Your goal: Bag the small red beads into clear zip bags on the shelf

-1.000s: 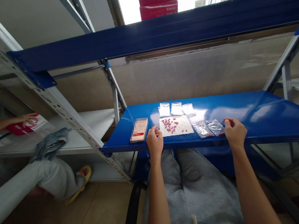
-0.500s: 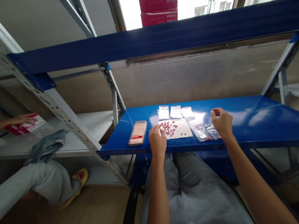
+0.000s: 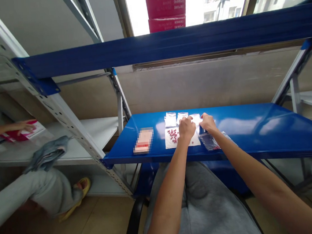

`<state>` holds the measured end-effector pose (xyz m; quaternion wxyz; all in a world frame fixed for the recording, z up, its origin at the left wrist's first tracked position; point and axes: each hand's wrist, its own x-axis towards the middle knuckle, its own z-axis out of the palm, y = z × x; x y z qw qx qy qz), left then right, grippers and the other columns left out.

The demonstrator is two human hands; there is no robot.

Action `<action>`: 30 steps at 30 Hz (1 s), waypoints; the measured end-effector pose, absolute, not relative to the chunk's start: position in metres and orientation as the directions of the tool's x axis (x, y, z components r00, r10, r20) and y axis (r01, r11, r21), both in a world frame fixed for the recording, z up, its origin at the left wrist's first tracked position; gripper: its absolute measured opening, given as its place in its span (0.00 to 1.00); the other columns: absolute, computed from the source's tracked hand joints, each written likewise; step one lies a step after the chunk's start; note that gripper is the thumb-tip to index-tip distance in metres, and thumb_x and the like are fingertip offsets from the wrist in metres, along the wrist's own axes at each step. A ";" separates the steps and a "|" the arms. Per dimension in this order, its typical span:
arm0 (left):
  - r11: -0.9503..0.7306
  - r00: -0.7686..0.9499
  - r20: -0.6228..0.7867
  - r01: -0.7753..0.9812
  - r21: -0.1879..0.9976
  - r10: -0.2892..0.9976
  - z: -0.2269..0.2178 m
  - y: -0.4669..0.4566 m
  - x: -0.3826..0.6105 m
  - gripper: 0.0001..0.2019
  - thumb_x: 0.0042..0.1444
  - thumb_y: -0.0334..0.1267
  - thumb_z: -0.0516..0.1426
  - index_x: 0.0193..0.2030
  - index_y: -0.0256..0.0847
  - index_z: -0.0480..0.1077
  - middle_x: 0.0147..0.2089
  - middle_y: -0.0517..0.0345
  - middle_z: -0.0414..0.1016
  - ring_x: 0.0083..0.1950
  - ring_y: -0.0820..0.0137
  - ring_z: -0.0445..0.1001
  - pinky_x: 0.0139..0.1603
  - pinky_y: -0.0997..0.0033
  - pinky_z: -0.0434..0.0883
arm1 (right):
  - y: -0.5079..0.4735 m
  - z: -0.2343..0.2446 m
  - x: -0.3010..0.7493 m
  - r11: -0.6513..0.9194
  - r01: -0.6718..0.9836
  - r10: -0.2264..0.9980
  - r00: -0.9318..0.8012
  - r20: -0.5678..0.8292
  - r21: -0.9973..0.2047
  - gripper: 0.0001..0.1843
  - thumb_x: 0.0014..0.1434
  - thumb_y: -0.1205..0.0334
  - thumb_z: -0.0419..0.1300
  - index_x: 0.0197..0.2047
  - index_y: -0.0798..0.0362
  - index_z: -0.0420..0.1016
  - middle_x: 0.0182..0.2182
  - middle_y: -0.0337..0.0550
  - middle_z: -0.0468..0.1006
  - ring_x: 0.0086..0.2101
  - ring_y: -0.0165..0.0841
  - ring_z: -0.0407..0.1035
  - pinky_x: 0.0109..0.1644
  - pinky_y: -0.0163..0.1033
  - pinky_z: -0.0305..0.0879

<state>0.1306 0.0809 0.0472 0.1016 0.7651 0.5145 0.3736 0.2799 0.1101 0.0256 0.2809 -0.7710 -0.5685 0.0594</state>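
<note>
My left hand [image 3: 187, 129], its fingers curled closed, is over the right part of a white cloth [image 3: 169, 144] that bears several small red beads [image 3: 173, 134]. Its fingertips are close to the left side of a small clear plastic bag [image 3: 196, 118]; what they hold is hidden. My right hand [image 3: 208, 123] pinches at the right edge of that bag. Two similar small bags, a left one [image 3: 170, 119] and a middle one [image 3: 182, 116], lie along the back of the cloth. Below my right wrist are clear bags [image 3: 208, 141] with red beads inside, partly covered by my forearm.
A blurred-out phone [image 3: 144, 141] lies left on the blue shelf table [image 3: 256, 129]. A blue beam [image 3: 165, 46] crosses above. At far left, a co-worker's hand [image 3: 26, 126] rests on a red and white box [image 3: 34, 131], near folded denim [image 3: 49, 151].
My left hand has moved right, from the cloth's left edge to its right part. My right hand has moved left and come to the third small bag. The view has tilted up slightly.
</note>
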 end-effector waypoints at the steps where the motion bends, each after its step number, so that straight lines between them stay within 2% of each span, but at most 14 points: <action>1: -0.446 0.185 0.466 0.707 0.549 0.865 0.046 0.081 0.130 0.17 0.61 0.26 0.54 0.53 0.36 0.78 0.51 0.40 0.80 0.56 0.58 0.77 0.59 0.59 0.73 | 0.111 0.026 0.281 -0.179 0.843 0.912 0.336 0.236 -0.507 0.20 0.52 0.72 0.62 0.50 0.61 0.78 0.43 0.61 0.82 0.43 0.45 0.76 0.41 0.41 0.67; 5: -0.438 0.164 0.459 0.677 0.592 0.873 0.041 0.080 0.129 0.16 0.60 0.25 0.55 0.52 0.36 0.78 0.50 0.41 0.81 0.54 0.60 0.78 0.59 0.61 0.73 | 0.112 0.031 0.285 -0.125 0.843 0.916 0.300 0.265 -0.523 0.13 0.51 0.71 0.60 0.39 0.59 0.82 0.39 0.59 0.83 0.42 0.45 0.77 0.43 0.42 0.68; 8: -0.424 0.124 0.461 0.644 0.636 0.879 0.041 0.081 0.134 0.15 0.64 0.28 0.54 0.54 0.34 0.76 0.54 0.39 0.80 0.57 0.60 0.78 0.60 0.62 0.72 | 0.108 0.038 0.286 -0.089 0.839 0.909 0.288 0.299 -0.537 0.13 0.53 0.69 0.59 0.39 0.59 0.83 0.40 0.58 0.84 0.43 0.45 0.76 0.48 0.43 0.68; 11: -0.391 0.066 0.451 0.618 0.682 0.890 0.047 0.079 0.140 0.17 0.68 0.36 0.53 0.59 0.31 0.72 0.56 0.34 0.78 0.59 0.57 0.77 0.60 0.60 0.72 | 0.096 0.046 0.283 -0.046 0.827 0.898 0.280 0.340 -0.560 0.15 0.56 0.66 0.57 0.42 0.58 0.83 0.42 0.56 0.84 0.44 0.43 0.76 0.51 0.43 0.68; 14: -0.304 -0.005 0.359 0.524 0.795 0.933 0.056 0.071 0.140 0.22 0.68 0.40 0.56 0.65 0.30 0.66 0.53 0.35 0.79 0.55 0.57 0.79 0.54 0.62 0.75 | 0.076 0.050 0.274 0.039 0.757 0.881 0.282 0.380 -0.652 0.16 0.57 0.62 0.57 0.45 0.57 0.82 0.37 0.52 0.84 0.39 0.41 0.76 0.48 0.43 0.68; 17: -0.215 -0.006 0.230 0.335 0.917 0.973 0.065 0.054 0.129 0.25 0.65 0.31 0.57 0.68 0.35 0.63 0.48 0.44 0.80 0.44 0.66 0.82 0.44 0.71 0.78 | 0.050 0.051 0.257 0.138 0.655 0.866 0.284 0.412 -0.743 0.21 0.57 0.57 0.59 0.51 0.57 0.78 0.34 0.49 0.82 0.34 0.40 0.74 0.44 0.44 0.69; 20: -0.216 -0.001 0.220 0.195 0.957 0.975 0.067 0.030 0.107 0.23 0.63 0.26 0.56 0.65 0.37 0.67 0.43 0.51 0.80 0.36 0.71 0.82 0.39 0.74 0.78 | 0.024 0.054 0.239 0.228 0.579 0.824 0.314 0.472 -0.783 0.34 0.55 0.50 0.63 0.63 0.54 0.70 0.47 0.55 0.80 0.37 0.40 0.75 0.44 0.45 0.71; 22: -0.230 -0.017 0.235 0.145 0.962 0.972 0.064 0.014 0.088 0.21 0.63 0.26 0.56 0.62 0.38 0.70 0.40 0.54 0.79 0.33 0.72 0.81 0.38 0.74 0.78 | 0.011 0.058 0.227 0.287 0.492 0.841 0.281 0.462 -0.822 0.36 0.56 0.48 0.63 0.66 0.50 0.68 0.50 0.54 0.78 0.40 0.40 0.76 0.42 0.44 0.72; 24: -0.222 -0.007 0.224 0.121 0.968 0.975 0.060 0.000 0.068 0.20 0.62 0.25 0.56 0.60 0.39 0.71 0.38 0.56 0.78 0.32 0.73 0.80 0.38 0.73 0.78 | 0.002 0.061 0.218 0.320 0.391 0.890 0.189 0.415 -0.863 0.28 0.57 0.48 0.62 0.59 0.50 0.74 0.44 0.50 0.81 0.39 0.40 0.77 0.36 0.41 0.72; 26: -0.184 0.040 0.180 0.143 0.972 0.983 0.057 -0.011 0.047 0.20 0.61 0.24 0.56 0.59 0.40 0.72 0.37 0.57 0.78 0.31 0.73 0.80 0.38 0.72 0.78 | -0.003 0.062 0.208 0.319 0.327 0.921 0.112 0.372 -0.889 0.19 0.56 0.50 0.61 0.47 0.52 0.78 0.33 0.46 0.80 0.34 0.40 0.78 0.30 0.38 0.70; 28: -0.158 0.073 0.144 0.238 0.958 0.987 0.058 -0.020 0.030 0.20 0.61 0.26 0.57 0.59 0.40 0.73 0.38 0.56 0.78 0.33 0.70 0.80 0.40 0.69 0.79 | -0.007 0.059 0.199 0.300 0.296 0.933 0.108 0.344 -0.907 0.14 0.55 0.51 0.61 0.38 0.53 0.77 0.26 0.43 0.78 0.30 0.39 0.78 0.26 0.36 0.68; 30: -0.212 0.039 0.215 0.402 0.891 0.976 0.062 -0.030 0.020 0.22 0.59 0.31 0.62 0.61 0.41 0.71 0.45 0.52 0.79 0.42 0.65 0.81 0.47 0.63 0.78 | -0.012 0.055 0.190 0.281 0.287 0.937 0.123 0.326 -0.916 0.12 0.54 0.52 0.62 0.35 0.52 0.75 0.25 0.42 0.77 0.28 0.39 0.78 0.25 0.35 0.67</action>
